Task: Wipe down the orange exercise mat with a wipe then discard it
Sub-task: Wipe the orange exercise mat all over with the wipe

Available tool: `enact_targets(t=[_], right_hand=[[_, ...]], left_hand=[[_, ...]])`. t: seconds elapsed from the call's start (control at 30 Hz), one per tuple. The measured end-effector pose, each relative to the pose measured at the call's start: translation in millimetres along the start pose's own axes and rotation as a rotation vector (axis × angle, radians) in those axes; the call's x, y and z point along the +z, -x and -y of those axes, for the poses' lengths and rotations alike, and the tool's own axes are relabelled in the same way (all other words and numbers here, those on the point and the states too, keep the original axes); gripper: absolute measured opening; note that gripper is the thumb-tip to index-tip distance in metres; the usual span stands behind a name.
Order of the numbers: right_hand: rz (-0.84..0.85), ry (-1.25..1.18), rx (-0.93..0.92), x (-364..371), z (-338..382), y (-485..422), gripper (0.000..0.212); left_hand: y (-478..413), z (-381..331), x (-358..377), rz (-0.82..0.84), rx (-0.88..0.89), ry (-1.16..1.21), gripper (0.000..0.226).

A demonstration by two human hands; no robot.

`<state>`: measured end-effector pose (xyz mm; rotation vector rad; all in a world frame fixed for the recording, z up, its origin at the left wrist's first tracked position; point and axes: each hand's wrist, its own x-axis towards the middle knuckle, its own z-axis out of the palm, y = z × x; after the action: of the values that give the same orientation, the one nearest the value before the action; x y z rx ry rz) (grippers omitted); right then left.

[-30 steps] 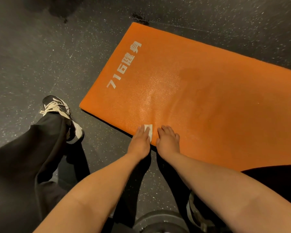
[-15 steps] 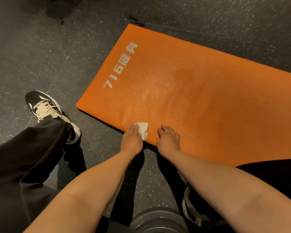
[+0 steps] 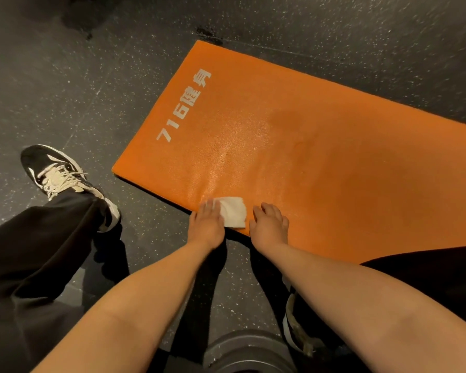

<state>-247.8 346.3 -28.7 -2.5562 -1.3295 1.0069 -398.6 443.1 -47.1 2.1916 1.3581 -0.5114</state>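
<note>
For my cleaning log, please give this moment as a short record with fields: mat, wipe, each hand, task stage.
mat: orange mat flat on dark speckled floor
wipe: white wipe on the mat's near edge
left: left hand flat, touching the wipe's left side
right: right hand rests on mat beside wipe, holds nothing
stage: wipe not yet discarded

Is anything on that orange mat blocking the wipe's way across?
Nothing visible does. The left hand presses the wipe at the near edge of the mat; beyond it the surface lies bare. Only the right hand rests beside it.
</note>
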Motion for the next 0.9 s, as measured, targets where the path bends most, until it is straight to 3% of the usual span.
enact_targets(t=[0.1,0.33,0.43,0.53,0.73,0.9], right_hand=[[0.008,0.004,-0.001,-1.4,-1.5,-0.7,0.049],[-0.018,-0.234,0.090,-15.2,-3.4,-6.3,0.048],[-0.022,-0.258,0.095,-19.5,-3.3,-4.7,0.046],[-0.033,-0.312,0.129,-22.7,0.3,-7.8,0.039],[-0.027,-0.516,0.136,-30.7,3.7,-6.4,0.027],[-0.138,-0.699,0.150,-36.5,11.1,3.6,0.017]], left_hand=[[-2.7,-3.9,0.3,0.034,-0.040,0.078,0.058],[20.7,-64.1,20.9,0.157,0.255,0.053,0.060],[18.2,-65.0,21.2,0.095,0.264,0.108,0.057],[15.7,-55.7,15.4,-0.074,0.297,0.205,0.046],[21.1,-52.0,-9.1,-0.174,0.114,0.569,0.030],[25.0,-62.6,-39.4,-0.222,-0.114,0.909,0.028]])
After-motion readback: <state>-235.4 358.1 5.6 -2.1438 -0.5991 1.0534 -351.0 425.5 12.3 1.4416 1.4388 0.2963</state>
